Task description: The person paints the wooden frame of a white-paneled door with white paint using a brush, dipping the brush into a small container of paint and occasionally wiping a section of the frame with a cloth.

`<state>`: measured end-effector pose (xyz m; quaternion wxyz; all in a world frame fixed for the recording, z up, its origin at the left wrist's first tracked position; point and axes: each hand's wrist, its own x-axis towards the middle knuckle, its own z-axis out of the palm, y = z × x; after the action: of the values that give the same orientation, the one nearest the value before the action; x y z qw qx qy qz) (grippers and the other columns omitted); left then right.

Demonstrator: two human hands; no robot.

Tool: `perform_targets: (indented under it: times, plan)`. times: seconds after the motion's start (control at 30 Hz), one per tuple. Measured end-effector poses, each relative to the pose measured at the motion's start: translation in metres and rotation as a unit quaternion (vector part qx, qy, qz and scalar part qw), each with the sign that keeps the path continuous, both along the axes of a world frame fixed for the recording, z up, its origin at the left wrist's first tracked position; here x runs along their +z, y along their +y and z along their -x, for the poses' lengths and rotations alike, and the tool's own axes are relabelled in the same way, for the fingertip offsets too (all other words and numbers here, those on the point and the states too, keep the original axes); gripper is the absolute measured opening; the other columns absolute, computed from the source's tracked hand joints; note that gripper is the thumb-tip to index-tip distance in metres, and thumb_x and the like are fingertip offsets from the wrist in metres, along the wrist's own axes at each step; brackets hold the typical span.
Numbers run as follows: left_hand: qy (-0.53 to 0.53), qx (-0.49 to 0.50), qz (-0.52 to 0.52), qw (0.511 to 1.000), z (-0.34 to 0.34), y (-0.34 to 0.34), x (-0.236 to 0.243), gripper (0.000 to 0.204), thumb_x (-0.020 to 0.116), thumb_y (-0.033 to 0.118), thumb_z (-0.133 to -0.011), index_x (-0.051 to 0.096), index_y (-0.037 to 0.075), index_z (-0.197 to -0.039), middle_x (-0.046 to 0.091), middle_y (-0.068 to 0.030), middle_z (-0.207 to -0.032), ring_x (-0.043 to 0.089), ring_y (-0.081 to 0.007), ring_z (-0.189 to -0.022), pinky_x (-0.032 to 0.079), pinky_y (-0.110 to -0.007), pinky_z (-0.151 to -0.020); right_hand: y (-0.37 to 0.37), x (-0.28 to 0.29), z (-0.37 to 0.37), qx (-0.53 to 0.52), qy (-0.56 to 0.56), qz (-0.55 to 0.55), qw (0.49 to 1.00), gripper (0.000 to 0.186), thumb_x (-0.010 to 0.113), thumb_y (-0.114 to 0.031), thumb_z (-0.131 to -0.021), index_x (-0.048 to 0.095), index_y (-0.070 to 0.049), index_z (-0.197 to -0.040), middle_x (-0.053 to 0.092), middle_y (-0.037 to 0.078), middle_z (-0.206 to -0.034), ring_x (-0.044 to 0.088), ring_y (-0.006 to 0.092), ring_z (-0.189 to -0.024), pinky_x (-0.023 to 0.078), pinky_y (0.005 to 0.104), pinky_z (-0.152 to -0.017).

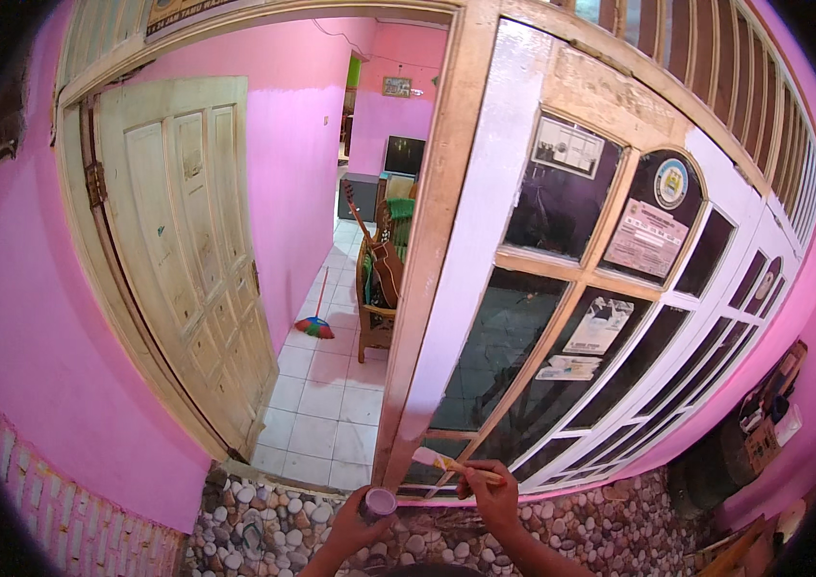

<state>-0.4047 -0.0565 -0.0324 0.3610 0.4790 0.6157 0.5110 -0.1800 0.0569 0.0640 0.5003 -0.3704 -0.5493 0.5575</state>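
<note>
My left hand (355, 528) is wrapped round a small cup of pale lilac paint (381, 501), low beside the door post. In my right hand (493, 498) I grip the wooden handle of a paintbrush (444, 463). Its pale, paint-coated bristles point left, at the lower corner of the wooden window frame (530, 262); whether they touch the wood I cannot tell. The frame's left upright (471, 213) is coated pale lilac down much of its length, while its inner bars are still bare tan wood. Dark glass panes (504, 332) fill the frame.
At left a worn panelled door (182, 212) stands open onto a white tiled floor (316, 404). Inside are a broom (314, 325), a guitar (387, 269) and a chair (376, 332). Pebble-patterned flooring (263, 524) lies below me; a dark barrel-like object (715, 471) sits at right.
</note>
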Motion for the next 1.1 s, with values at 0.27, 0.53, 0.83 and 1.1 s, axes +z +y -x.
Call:
perform_targets:
  times: [0.27,0.53,0.83,1.1]
  plan:
    - [-0.025,-0.026,-0.019,0.999,-0.040,-0.009,0.010,0.077,0.087,0.028,-0.080,0.046,0.002,-0.140,0.063,-0.0140,-0.125,0.061,-0.0232,-0.117,0.049,-0.036,-0.101,-0.010,-0.021,-0.041,-0.021,0.009,0.003,1.000,0.021,0.058,-0.011,-0.103,0.063,0.005,-0.117,0.069,0.012,-0.090,0.070,0.0199,-0.079,0.060,0.0340,-0.068]
    - [0.001,-0.116,0.016,0.993,-0.086,-0.033,0.025,0.073,0.086,0.025,-0.082,0.049,0.004,-0.141,0.061,-0.0129,-0.131,0.059,-0.0213,-0.122,0.045,-0.036,-0.105,-0.041,-0.083,-0.068,-0.040,-0.054,0.104,0.992,0.024,0.052,-0.021,-0.107,0.061,-0.001,-0.115,0.063,0.003,-0.089,0.058,0.0110,-0.073,0.047,0.0223,-0.066]
    - [-0.016,-0.207,-0.012,0.978,-0.128,-0.034,0.030,0.073,0.083,0.019,-0.084,0.047,0.003,-0.145,0.055,-0.0133,-0.142,0.052,-0.0236,-0.132,0.039,-0.038,-0.111,-0.078,-0.107,-0.094,0.038,-0.076,0.081,0.993,0.023,0.052,-0.010,-0.102,0.061,0.000,-0.121,0.064,0.006,-0.109,0.060,0.0134,-0.095,0.049,0.0270,-0.087]
    - [-0.084,-0.230,0.060,0.968,-0.137,-0.049,-0.002,0.078,0.084,0.014,-0.081,0.042,0.003,-0.146,0.049,-0.0123,-0.147,0.048,-0.0226,-0.135,0.037,-0.040,-0.115,-0.098,-0.122,-0.112,0.053,-0.135,0.130,0.981,0.026,0.062,-0.018,-0.102,0.066,0.000,-0.120,0.070,0.009,-0.111,0.067,0.0156,-0.104,0.054,0.0307,-0.087]
